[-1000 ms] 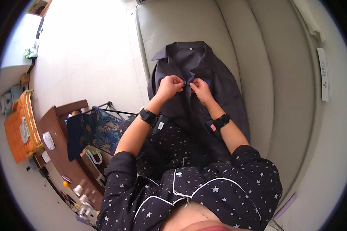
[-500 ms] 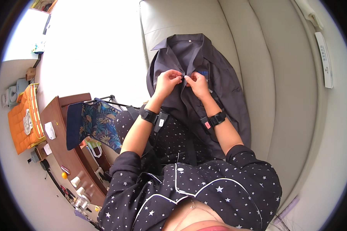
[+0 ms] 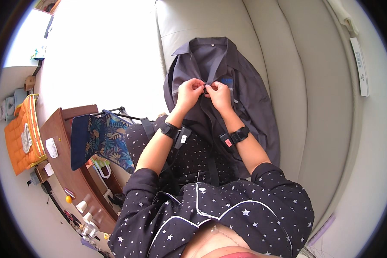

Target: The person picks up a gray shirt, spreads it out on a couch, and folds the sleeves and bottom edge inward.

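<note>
A dark grey collared jacket [image 3: 253,99] lies spread on the sofa, collar away from me and front edges meeting below the open neck. My left hand [image 3: 190,92] pinches one front edge between thumb and fingers. Right beside it, my right hand [image 3: 218,93] pinches the other edge, fingertips almost touching the left ones. Whatever small fastening lies between the fingertips is too small to make out. A blue patch [image 3: 226,81] shows on the jacket's chest by my right hand. Both wrists carry black straps with small boxes.
The jacket rests on a beige padded sofa [image 3: 288,77], with a white wall along the right. To the left stand a folding chair with leaf-patterned fabric [image 3: 112,135], a brown wooden table [image 3: 60,142] and an orange cushion [image 3: 21,142]. A white strip-shaped box [image 3: 360,66] lies by the sofa back.
My fingertips have drawn closer together at the jacket's front edges, and my right hand has shifted slightly left. The jacket stays in nearly the same place.
</note>
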Action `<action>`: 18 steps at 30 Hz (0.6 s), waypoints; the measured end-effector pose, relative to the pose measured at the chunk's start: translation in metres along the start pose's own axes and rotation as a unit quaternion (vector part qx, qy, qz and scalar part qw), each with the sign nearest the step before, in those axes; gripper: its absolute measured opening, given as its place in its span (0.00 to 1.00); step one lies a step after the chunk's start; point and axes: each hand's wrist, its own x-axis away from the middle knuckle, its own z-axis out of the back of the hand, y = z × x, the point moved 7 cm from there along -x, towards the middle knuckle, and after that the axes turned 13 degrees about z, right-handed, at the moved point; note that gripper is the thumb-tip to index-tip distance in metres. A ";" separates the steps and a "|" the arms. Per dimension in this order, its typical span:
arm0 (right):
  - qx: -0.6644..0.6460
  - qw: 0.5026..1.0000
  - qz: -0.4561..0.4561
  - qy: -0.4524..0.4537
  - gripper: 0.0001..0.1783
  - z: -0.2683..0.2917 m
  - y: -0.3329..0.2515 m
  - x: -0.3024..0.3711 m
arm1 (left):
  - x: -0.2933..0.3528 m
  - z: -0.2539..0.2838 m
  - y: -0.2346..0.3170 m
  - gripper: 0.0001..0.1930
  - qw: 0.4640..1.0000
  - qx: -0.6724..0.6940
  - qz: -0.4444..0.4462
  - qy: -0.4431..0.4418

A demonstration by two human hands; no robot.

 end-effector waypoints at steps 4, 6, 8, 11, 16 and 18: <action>-0.123 0.990 -0.047 -0.048 0.07 -0.001 0.009 -0.004 | 0.002 0.004 0.007 0.06 0.999 -0.022 0.004 0.039; -0.141 0.985 -0.065 -0.075 0.07 -0.004 0.005 -0.006 | 0.003 0.005 0.012 0.06 0.998 -0.032 -0.004 0.057; -0.154 0.982 -0.078 -0.074 0.07 -0.004 0.007 -0.008 | 0.006 0.008 0.021 0.06 0.991 -0.065 -0.038 0.108; -0.187 0.975 -0.093 -0.078 0.06 -0.002 0.015 -0.008 | 0.006 0.007 0.024 0.06 0.990 -0.103 -0.036 0.085; -0.211 0.968 -0.096 -0.092 0.07 0.002 0.014 -0.005 | 0.007 0.005 0.036 0.07 0.988 -0.138 -0.058 0.049; -0.184 0.976 -0.074 -0.093 0.07 0.001 0.015 -0.009 | 0.007 0.003 0.039 0.07 0.985 -0.155 -0.060 0.041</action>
